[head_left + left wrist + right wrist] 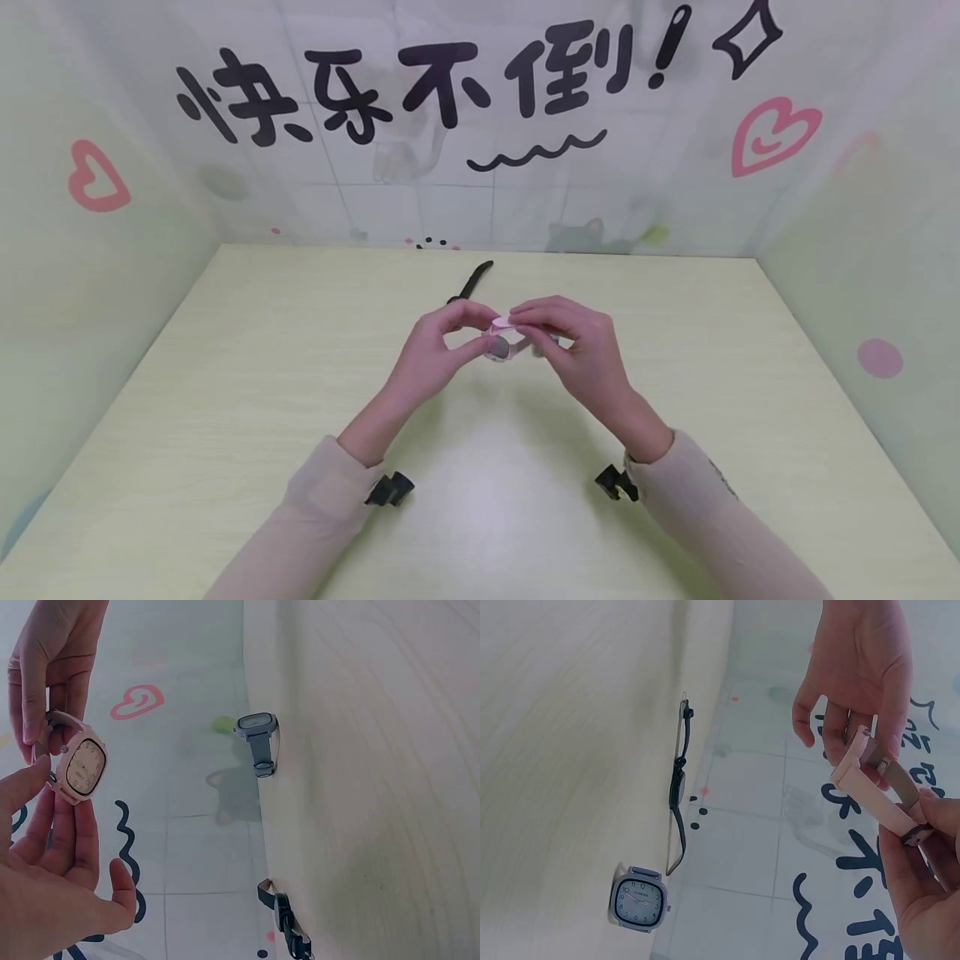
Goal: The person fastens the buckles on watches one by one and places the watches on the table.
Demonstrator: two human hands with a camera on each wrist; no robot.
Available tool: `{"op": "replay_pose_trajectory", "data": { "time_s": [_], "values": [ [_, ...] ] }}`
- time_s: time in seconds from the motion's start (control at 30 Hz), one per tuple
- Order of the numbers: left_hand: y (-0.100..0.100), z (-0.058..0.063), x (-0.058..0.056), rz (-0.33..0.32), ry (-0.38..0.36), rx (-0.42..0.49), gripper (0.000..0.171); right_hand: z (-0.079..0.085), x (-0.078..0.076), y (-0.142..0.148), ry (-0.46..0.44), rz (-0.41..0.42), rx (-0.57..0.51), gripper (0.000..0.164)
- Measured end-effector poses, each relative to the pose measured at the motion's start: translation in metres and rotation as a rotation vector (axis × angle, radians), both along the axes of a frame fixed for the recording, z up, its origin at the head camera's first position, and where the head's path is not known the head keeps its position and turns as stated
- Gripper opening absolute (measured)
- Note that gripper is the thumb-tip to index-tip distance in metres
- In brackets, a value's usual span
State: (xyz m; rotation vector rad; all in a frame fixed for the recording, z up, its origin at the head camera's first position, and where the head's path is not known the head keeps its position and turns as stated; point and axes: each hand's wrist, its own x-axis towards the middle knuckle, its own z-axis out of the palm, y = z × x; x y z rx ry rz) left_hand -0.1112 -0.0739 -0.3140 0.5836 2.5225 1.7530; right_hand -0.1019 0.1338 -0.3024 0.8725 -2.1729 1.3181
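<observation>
Both hands hold a pink wristwatch in the air over the table. My left hand pinches it by its case, and the squarish dial with dark numerals shows in the left wrist view. With thumb and fingertips, my right hand pinches the strap end near the dark buckle. The pink strap is bent into a loop, its outer face visible in the right wrist view. Fingers of both hands cover parts of the strap.
Beyond the hands, a black-strapped watch lies on the pale wooden table. A grey-blue watch with a square dial rests nearby, partly hidden behind the right hand in the head view. Printed curtain-like walls enclose the table's back and sides.
</observation>
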Motion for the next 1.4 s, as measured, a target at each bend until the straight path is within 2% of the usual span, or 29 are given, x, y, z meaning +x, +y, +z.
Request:
{"op": "replay_pose_trajectory", "data": {
  "time_s": [0.53,0.87,1.17,1.4],
  "values": [
    [-0.0027,0.0040,0.0026,0.065,0.002,0.007,0.023,0.0022,-0.0019,0.0015,0.085,-0.003,0.148,0.019],
    [0.0013,0.0046,0.0080,0.069,0.005,-0.020,0.020,0.0006,-0.0004,-0.0011,0.088,0.041,0.164,0.017],
    [0.0034,0.0027,0.0063,0.018,0.012,0.042,0.017,0.0008,0.0004,0.0005,-0.020,0.045,0.106,0.018],
    [0.0025,0.0036,0.0082,0.017,0.018,0.067,0.016,0.0054,0.0030,-0.0037,-0.096,0.032,0.105,0.020]
  ]
}}
